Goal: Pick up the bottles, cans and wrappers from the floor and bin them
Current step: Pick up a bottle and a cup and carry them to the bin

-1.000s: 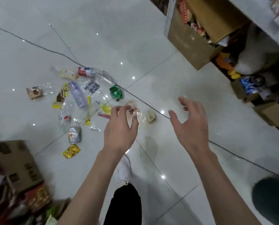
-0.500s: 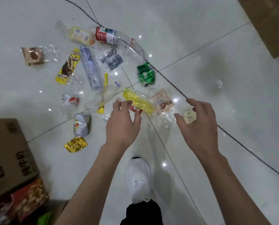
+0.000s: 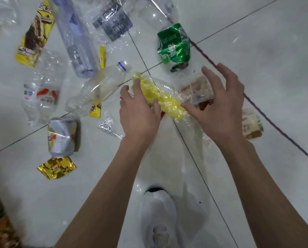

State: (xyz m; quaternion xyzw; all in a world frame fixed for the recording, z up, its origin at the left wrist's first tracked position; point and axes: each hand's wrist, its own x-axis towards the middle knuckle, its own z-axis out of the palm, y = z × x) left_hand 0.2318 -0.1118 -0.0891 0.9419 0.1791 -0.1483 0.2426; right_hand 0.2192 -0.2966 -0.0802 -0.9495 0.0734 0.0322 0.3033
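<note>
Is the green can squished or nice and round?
Squished. The green can has dented, crumpled sides and lies on its side.

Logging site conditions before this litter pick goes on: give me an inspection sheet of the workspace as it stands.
Surface: glossy white tiled floor, dark joints.
Job's things: crushed green can; silver can on its side; clear bottle, tinted bottle, crushed bottle; yellow wrapper, gold wrapper, brown wrapper. No bin in view.
Clutter: nothing seen beyond the litter.
Hands: left hand straddles the yellow wrapper, grip unclear; right hand open, spread over the brown wrapper.
Cables: dark cord crosses the floor beside the green can, passing under the right hand.
Surroundings: white shoe; blurred boxes at lower left.
</note>
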